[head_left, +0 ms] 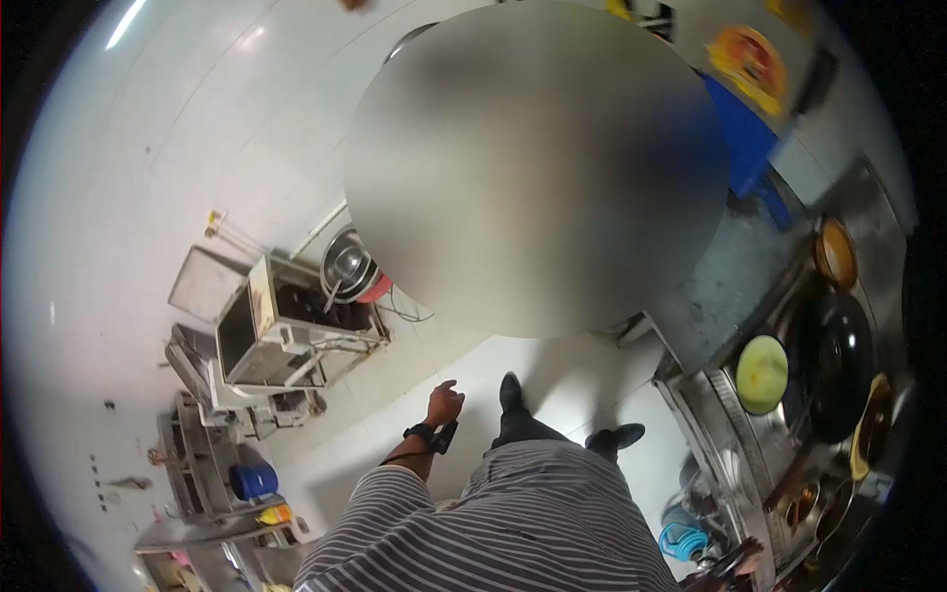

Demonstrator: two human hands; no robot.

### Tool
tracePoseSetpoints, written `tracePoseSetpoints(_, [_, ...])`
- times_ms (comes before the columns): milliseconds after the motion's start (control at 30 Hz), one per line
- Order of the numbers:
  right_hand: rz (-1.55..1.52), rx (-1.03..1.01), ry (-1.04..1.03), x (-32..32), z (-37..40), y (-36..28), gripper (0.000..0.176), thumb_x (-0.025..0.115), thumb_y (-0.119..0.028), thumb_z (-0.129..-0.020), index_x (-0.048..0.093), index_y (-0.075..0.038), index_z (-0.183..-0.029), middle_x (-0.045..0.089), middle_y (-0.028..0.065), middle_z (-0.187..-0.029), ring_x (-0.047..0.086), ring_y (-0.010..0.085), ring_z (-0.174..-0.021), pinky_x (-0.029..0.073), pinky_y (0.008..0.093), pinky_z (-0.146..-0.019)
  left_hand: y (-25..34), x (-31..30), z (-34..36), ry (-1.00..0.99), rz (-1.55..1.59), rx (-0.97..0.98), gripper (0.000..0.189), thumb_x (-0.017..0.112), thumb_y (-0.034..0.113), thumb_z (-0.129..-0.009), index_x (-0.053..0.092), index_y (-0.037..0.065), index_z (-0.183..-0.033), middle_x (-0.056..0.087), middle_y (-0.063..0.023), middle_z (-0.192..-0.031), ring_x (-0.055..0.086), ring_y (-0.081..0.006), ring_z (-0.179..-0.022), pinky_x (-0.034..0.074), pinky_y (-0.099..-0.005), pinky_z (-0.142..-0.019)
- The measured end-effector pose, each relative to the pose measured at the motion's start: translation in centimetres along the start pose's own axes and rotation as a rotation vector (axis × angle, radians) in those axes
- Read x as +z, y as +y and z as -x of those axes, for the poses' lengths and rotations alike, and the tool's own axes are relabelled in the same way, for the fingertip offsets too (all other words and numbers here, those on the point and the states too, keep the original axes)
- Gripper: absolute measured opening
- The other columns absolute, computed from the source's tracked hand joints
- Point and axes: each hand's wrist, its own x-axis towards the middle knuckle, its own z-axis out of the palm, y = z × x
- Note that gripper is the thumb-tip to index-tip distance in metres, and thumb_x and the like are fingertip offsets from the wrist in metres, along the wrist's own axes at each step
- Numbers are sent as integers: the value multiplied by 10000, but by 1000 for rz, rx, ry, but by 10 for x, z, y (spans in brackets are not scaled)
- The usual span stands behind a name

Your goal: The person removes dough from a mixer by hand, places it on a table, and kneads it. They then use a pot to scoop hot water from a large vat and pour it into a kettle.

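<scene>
My left hand (446, 403) hangs over the white tiled floor, left of my shoes, with a black band on its wrist. Its fingers are loosely bent and apart, and nothing shows in them. At the lower right, my right hand (748, 560) is beside the front edge of a metal cooking counter (735, 464). It is small and dark there, so its fingers and anything they hold cannot be made out. A blue plastic item (683, 540) lies near it, low by the counter. Pans and bowls stand on the counter above that hand.
On the counter are a large black wok (840, 365), a round yellow-green item (763, 375) and an orange-brown bowl (836, 254). A metal rack (286, 331) with steel bowls (347, 268) stands at the left. Shelves hold a blue container (254, 481). A blur covers the upper middle.
</scene>
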Motion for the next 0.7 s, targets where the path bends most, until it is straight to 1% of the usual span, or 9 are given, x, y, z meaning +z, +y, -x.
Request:
tracePoseSetpoints(33, [-43,40,-27,11,25,-9,276,550,-256,-880,610,-24,-743,571,116,-598,533,231,-505,425,352,-467,-10,-3,-9,35,70,-127,452,609,213,-768,581,-43,-1140,688,-200,-885,658,-339,-880,515,-388,-832])
tracePoseSetpoints(167, [-147,157,-163,73,123,-46,266,545,-239,-877,600,-30,-722,560,101,-582,521,208,-486,412,337,-446,-81,-25,-51,18,243,-215,490,620,229,-770,569,-56,-1165,690,-199,-878,661,-327,-884,513,-382,-824])
tracePoseSetpoints(300, [-164,177,-331,140,187,-95,259,540,-222,-874,591,-36,-701,549,87,-566,509,185,-467,398,322,-425,-124,-74,-84,137,449,-332,487,621,200,-779,558,-68,-1181,694,-186,-810,681,-231,-670,540,-330,-682])
tracePoseSetpoints(333, [-157,176,-367,157,201,-109,258,539,-217,-874,588,-37,-695,546,83,-562,506,180,-463,395,318,-420,-149,-74,-96,156,508,-346,485,619,188,-780,554,-74,-1183,690,-197,-796,681,-228,-668,541,-330,-681])
tracePoseSetpoints(433, [-141,161,-449,208,221,-143,256,537,-209,-872,584,-40,-685,541,76,-554,500,169,-453,388,311,-410,-180,-100,-118,220,447,-353,483,632,203,-776,567,-81,-1162,689,-211,-814,683,-251,-676,541,-339,-693])
tracePoseSetpoints(533, [-182,73,-646,274,231,-187,216,557,-184,-855,546,-69,-671,542,54,-582,489,137,-452,369,266,-384,-216,-123,-138,237,320,-366,487,627,229,-776,577,-78,-1151,687,-216,-886,679,-319,-794,532,-367,-771])
tracePoseSetpoints(600, [-204,199,-669,324,262,-234,152,582,-159,-838,558,-60,-725,557,51,-606,498,136,-457,400,255,-388,-226,-139,-144,329,355,-385,492,625,237,-776,577,-84,-1145,684,-220,-900,667,-336,-863,519,-383,-816])
tracePoseSetpoints(667, [-234,199,-876,378,257,-243,132,592,-178,-847,589,-53,-806,580,47,-633,526,132,-472,432,250,-400,-227,-166,-149,363,314,-360,484,623,240,-781,579,-90,-1132,685,-217,-891,659,-341,-886,508,-392,-832])
tracePoseSetpoints(700, [-170,137,-864,399,275,-264,149,595,-197,-858,597,-53,-823,588,44,-647,534,130,-479,435,252,-404,-225,-182,-148,397,242,-330,482,623,242,-784,578,-92,-1129,685,-215,-884,654,-342,-898,505,-395,-836])
